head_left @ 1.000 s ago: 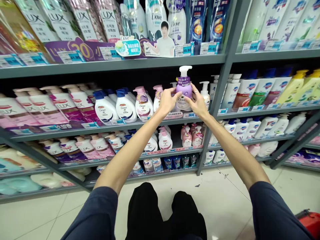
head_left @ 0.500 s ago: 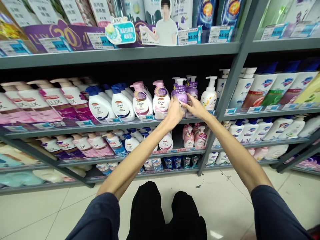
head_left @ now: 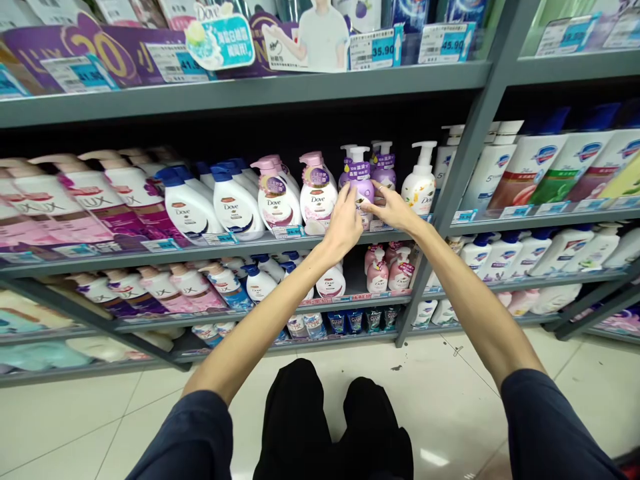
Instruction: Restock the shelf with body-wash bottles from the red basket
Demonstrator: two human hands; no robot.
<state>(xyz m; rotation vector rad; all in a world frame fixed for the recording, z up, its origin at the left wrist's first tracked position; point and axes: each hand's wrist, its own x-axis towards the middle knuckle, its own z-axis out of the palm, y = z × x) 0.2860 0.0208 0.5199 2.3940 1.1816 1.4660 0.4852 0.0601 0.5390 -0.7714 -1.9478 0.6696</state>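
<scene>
A purple pump bottle (head_left: 362,188) with a white pump head stands upright at the front of the middle shelf, between my hands. My left hand (head_left: 344,223) grips its left and front side, fingers bent around it. From the right, my right hand (head_left: 394,209) closes on the same bottle with thumb and fingers, a ring showing on one finger. Another purple pump bottle (head_left: 385,175) is close behind. A pink-capped Dove bottle (head_left: 318,200) stands just left of my left hand. To the right of my right hand is a white foam pump bottle (head_left: 419,183).
Blue-capped Dove bottles (head_left: 238,207) and LUX pump bottles (head_left: 95,200) line the shelf leftward. A grey upright post (head_left: 463,153) divides it from the right-hand bay. Overhead runs an upper shelf edge (head_left: 280,95) with price tags; small pink bottles (head_left: 377,275) stand below.
The camera view has tilted and come a little nearer the shelf, so the upper shelf sits higher in view. Both hands stay around the purple pump bottle.
</scene>
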